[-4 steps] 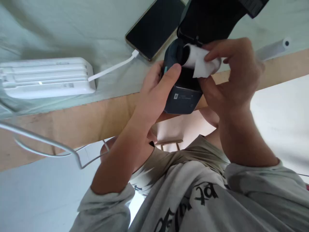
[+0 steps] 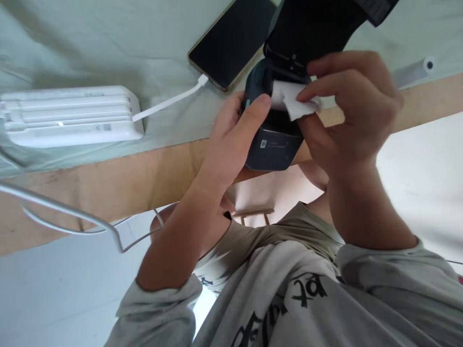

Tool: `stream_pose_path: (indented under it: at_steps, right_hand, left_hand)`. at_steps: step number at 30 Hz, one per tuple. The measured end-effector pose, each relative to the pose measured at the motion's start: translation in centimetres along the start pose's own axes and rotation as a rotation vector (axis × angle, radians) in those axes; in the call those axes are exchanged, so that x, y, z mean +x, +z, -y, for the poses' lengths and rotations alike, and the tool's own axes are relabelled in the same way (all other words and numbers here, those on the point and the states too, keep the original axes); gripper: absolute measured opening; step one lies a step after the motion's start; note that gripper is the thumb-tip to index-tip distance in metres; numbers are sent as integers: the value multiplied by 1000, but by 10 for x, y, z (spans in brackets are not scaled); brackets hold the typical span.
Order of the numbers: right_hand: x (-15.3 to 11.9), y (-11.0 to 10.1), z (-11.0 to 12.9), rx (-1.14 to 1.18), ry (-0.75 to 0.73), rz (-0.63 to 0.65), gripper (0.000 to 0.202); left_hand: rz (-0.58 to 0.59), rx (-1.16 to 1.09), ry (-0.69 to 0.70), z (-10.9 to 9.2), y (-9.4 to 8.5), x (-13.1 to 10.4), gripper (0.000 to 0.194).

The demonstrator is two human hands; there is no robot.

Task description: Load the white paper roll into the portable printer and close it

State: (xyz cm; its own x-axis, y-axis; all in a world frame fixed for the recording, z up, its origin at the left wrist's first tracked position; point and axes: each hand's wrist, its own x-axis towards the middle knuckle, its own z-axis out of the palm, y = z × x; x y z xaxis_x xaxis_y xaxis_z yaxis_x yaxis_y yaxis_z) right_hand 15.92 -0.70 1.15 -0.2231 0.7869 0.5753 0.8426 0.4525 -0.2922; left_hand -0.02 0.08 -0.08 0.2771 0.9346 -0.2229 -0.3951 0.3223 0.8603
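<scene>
Gripping a dark label printer (image 2: 277, 140) at the tabletop (image 2: 108, 168) edge, the left hand (image 2: 231, 140) has its fingers curled around the printer's left side, thumb lying across the top near the roll bay. The right hand (image 2: 347, 115) pinches the loose end of a white paper roll (image 2: 289, 99) between thumb and forefinger; the roll sits in the open bay, just under the raised black lid (image 2: 311, 29).

Writing: a small white label on the printer's near face carries a logo and two lines of print, too small to read. The power bank (image 2: 68, 115) has faint grey markings on its side, also unreadable. The grey sweatshirt (image 2: 289, 299) shows black lettering, seen upside down and cut by folds; "pt" is the only part that can be made out.

Hidden or cut off: the lid's top runs out of frame. The phone (image 2: 233, 41), screen dark, is clipped at the upper edge; a white cable (image 2: 170, 100) joins it to the power bank. A second paper roll (image 2: 412, 72) lies well apart at right, partly behind the right hand. A wire hanger (image 2: 72, 217) blurs at left.
</scene>
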Motion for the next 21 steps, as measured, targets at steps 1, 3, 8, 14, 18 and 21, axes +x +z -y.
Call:
stream_pose_path:
  at_steps: [1, 3, 8, 14, 18, 21]
  right_hand:
    - [-1, -1, 1, 0, -13, -22, 15]
    - [-3, -3, 4, 1, -44, -48, 12]
    - [-12, -5, 6, 105, -169, 79, 15]
    - [-12, 4, -5, 360, 164, -268, 14]
    - [-4, 12, -13, 413, 335, -228, 31]
    - [3, 18, -16, 564, 299, -151, 45]
  left_hand:
    - [9, 14, 8, 0, 0, 0, 20]
    - [19, 45, 34, 0, -1, 0, 21]
    - [46, 173, 103, 3, -5, 0, 50]
    - [31, 286, 141, 5, -8, 2, 60]
    - [15, 308, 101, 2, -5, -1, 65]
    - [23, 332, 89, 1, -4, -3, 71]
